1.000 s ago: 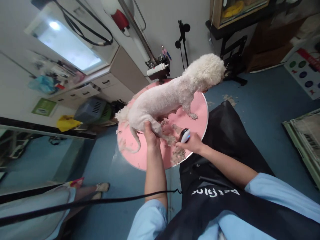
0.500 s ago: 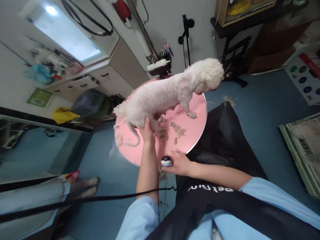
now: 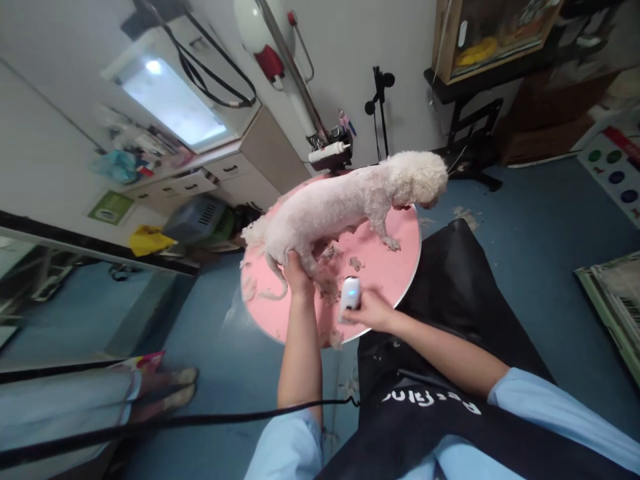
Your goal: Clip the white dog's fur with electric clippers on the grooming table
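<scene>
A small white dog (image 3: 345, 203) stands on a round pink grooming table (image 3: 395, 257), its head toward the right. My left hand (image 3: 297, 273) is wrapped round the dog's hind leg near the table's left side. My right hand (image 3: 367, 310) is closed on a white hair clipper (image 3: 349, 297), held upright over the table's near edge, just right of the hind leg. Clumps of cut fur (image 3: 356, 262) lie on the pink top.
A black cord (image 3: 200, 420) crosses below my arms. Another person's legs and shoes (image 3: 160, 390) are at lower left. A pet carrier (image 3: 197, 220) and drawers (image 3: 200, 180) stand behind the table. A stand (image 3: 380, 113) and cage (image 3: 613, 300) are to the right. Fur (image 3: 465, 215) litters the blue floor.
My right hand swept the clipper down past the table's near edge, then back up beside the hind leg. Some loose fur was pushed off. My left hand kept its hold.
</scene>
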Demonstrator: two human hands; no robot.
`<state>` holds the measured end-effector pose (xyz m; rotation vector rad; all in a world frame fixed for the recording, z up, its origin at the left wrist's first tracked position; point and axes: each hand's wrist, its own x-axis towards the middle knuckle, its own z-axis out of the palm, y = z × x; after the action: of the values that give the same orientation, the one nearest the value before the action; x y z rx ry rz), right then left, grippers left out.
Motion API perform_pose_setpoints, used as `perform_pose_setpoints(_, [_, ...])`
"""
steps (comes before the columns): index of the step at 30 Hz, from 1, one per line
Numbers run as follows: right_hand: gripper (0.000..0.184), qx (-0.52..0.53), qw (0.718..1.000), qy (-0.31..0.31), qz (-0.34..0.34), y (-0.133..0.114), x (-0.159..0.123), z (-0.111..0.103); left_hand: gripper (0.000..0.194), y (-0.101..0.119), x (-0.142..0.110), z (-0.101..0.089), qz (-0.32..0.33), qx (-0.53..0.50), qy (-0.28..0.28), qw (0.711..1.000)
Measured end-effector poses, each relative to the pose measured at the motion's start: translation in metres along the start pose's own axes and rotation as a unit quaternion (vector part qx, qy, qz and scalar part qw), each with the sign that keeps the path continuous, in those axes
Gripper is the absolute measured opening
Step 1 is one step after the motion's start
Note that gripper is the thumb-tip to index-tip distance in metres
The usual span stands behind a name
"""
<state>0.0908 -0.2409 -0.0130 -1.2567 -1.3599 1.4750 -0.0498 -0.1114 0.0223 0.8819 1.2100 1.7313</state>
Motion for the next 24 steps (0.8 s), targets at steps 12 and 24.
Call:
perform_pose_setpoints(12, [0.026,0.245,0.960,0.048,-0.123,-0.031,0.091,-0.040,0.077,0.012,0.002,0.009,-0.123,-0.076,-0.107,0.984])
perform_pose_setpoints(24, [0.020,0.272,0.962,0.011,0.016,-0.017,0.102,-0.052,0.075,0.034,-0.004,0.016,-0.140,-0.065,-0.116,0.981])
